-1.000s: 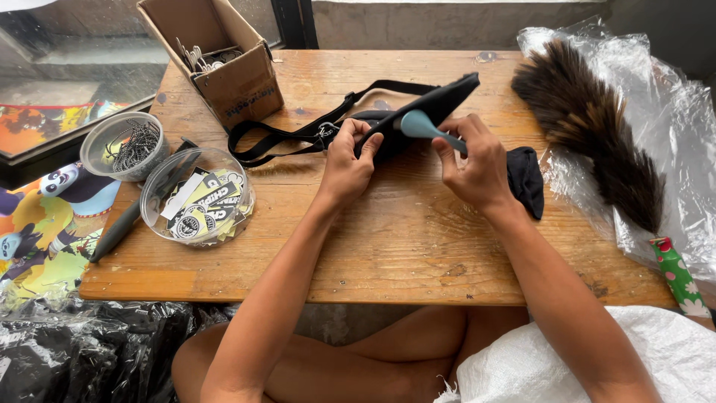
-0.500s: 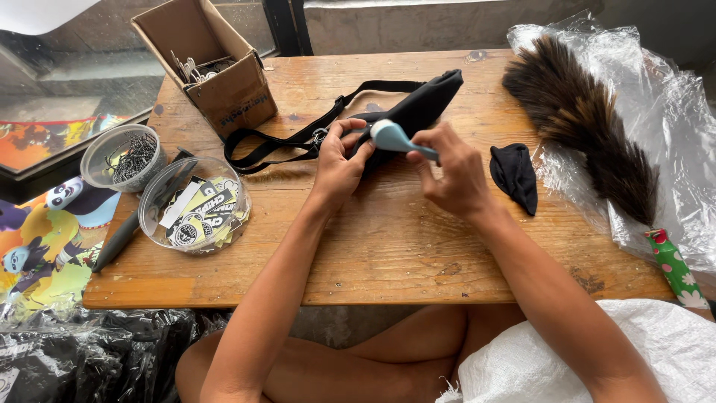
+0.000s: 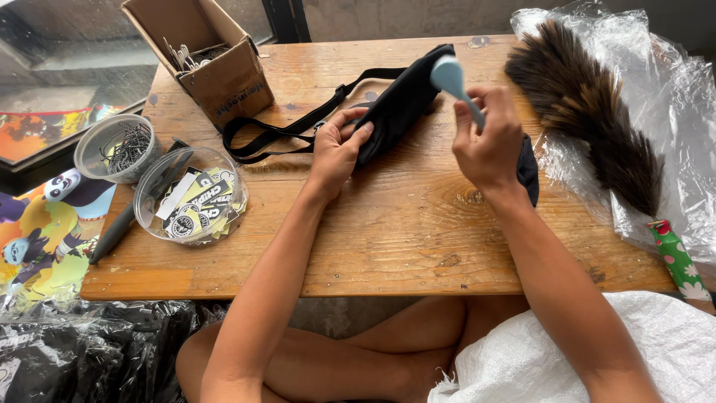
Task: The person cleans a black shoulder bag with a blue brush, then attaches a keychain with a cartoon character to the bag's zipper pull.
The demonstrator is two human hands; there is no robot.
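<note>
Since the earlier frame your right hand (image 3: 488,145) has lifted the light blue tool (image 3: 453,80) up off the black pouch (image 3: 403,104); its rounded head now sits at the pouch's far end, where before it lay across the middle. The pouch has swung more upright too.

Your right hand is closed around the tool's handle, head pointing away from you. Your left hand (image 3: 337,149) pinches the near end of the pouch, thumb on top, fingers curled under. The pouch lies on the wooden counter (image 3: 403,239), mid-far, tilted from near-left to far-right, with its black strap (image 3: 287,130) looping left toward the cardboard box (image 3: 216,63).

A small black fabric piece (image 3: 528,168) shows just right of your right wrist, partly hidden. The feather duster (image 3: 589,112) lies on clear plastic sheeting (image 3: 671,112), far right. Near left: a clear round tub of stickers (image 3: 190,198), a smaller tub of metal clips (image 3: 119,148), and a dark pen-like tool (image 3: 112,237) beside them.
</note>
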